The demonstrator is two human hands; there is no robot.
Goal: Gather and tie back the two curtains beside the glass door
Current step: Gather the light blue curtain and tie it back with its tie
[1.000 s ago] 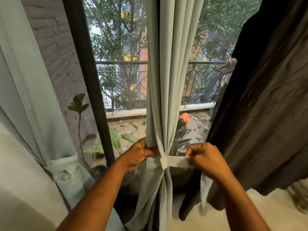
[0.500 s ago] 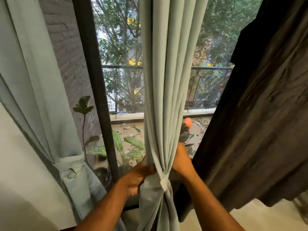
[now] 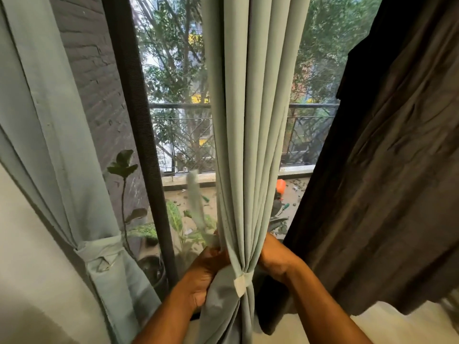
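The pale green middle curtain [image 3: 248, 145] hangs gathered in front of the glass door [image 3: 178, 120]. A light tie band [image 3: 240, 284] crosses its pinched waist. My left hand [image 3: 205, 276] is closed at the curtain's left edge, on the fabric and on the band's loose end [image 3: 196, 202], which rises blurred above my fingers. My right hand [image 3: 275, 260] reaches behind the curtain from the right, with its fingers hidden by the folds. The left curtain [image 3: 44, 120] hangs against the wall, bound low down by its own tie [image 3: 99, 252].
A dark brown cloth [image 3: 385, 170] hangs close on the right, touching my right forearm. The door's dark frame post [image 3: 139, 145] stands between the two curtains. Potted plants [image 3: 173, 219] and a railing [image 3: 181, 105] are outside on the balcony.
My right hand carried the band's free end from the right side round behind the curtain. The end now sticks up on the left at my left hand. The view moved closer and slightly up.
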